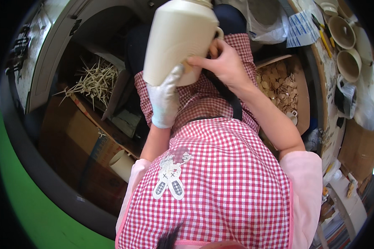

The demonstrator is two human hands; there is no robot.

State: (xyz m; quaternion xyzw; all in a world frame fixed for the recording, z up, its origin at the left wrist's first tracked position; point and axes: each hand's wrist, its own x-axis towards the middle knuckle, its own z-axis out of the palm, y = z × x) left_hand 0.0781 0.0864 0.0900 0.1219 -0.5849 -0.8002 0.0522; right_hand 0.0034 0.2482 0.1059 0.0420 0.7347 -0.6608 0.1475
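A large cream-coloured jug (174, 37) is held tilted over my lap, its neck at the top edge of the view and a small loop handle (219, 33) on its right side. My left hand (164, 99), in a whitish glove, grips the jug's lower left end, thumb up along the wall. My bare right hand (224, 62) is at the jug's lower right side, below the handle. Its thumb presses near my left thumb and its fingers are bent in; whatever is pinched there is too small to make out.
On the left, a box (112, 93) holds a heap of thin pale sticks (97, 79). To the right, a cardboard box (304, 99) contains many small tan discs (278, 83). Cream cups (349, 65) and yellow-handled tools (325, 41) line the worn bench (329, 106). A white-blue packet (302, 30) lies there too.
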